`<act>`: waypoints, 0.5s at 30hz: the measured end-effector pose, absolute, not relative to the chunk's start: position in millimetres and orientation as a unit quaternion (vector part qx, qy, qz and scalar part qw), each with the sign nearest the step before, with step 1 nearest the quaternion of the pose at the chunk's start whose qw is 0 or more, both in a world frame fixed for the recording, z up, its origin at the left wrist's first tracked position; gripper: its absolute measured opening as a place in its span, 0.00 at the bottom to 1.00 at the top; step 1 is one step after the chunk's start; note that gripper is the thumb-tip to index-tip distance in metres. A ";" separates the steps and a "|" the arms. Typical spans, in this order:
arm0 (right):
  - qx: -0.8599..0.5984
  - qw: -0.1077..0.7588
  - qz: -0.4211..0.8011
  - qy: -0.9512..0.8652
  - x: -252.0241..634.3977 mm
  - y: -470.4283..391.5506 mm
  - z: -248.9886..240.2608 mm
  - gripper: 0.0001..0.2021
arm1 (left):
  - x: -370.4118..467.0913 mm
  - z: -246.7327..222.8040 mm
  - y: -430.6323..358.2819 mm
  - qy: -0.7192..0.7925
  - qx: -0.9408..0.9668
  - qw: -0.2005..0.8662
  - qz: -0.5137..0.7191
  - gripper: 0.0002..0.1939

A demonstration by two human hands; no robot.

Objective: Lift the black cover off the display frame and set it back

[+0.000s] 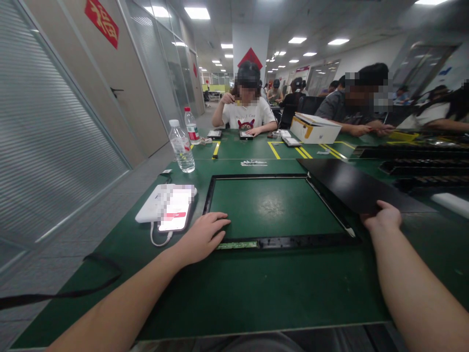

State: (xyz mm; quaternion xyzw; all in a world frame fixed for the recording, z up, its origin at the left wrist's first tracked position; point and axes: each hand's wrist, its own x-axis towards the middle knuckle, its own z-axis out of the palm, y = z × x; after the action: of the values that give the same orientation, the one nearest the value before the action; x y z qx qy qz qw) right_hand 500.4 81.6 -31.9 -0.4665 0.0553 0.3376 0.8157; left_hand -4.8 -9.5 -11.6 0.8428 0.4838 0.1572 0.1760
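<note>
A black rectangular frame (293, 241) lies flat on the green table, with a strip of green circuit board (238, 245) along its near side. My left hand (205, 233) rests over the frame's near left corner, fingers stretched out and slightly spread. To the right of the frame, a dark flat panel (348, 183) is gripped at its near edge by my right hand (384, 217), thumb on top and the other fingers hidden beneath. White pieces show at the frame's right-hand corners. Beyond its far side lies a small bundle of thin white strips (254, 163).
A lit phone (179, 210) with a white cable overlaps a white box-like item (148, 208) at left. Two bottles (182, 149) stand behind them. Dark long bars (410, 166) lie at right. A white carton (315, 131) and seated people are across the table.
</note>
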 end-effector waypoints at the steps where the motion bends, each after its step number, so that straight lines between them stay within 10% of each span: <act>1: -0.469 0.814 0.340 0.052 497.7 80.7 -29.5 0.10 | -4.7 -11.7 -9.3 0.483 0.842 0.177 0.159 0.20; 15: -0.431 0.840 0.330 0.000 473.1 77.6 -3.2 0.09 | -5.8 -9.5 -9.6 0.481 0.827 0.212 0.198 0.20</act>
State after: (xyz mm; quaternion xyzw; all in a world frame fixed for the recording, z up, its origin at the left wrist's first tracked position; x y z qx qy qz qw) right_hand 473.1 77.6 -3.2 -0.4310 -0.0005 0.3299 0.8399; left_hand -5.8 -9.6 -9.5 0.8271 0.4815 0.1982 0.2117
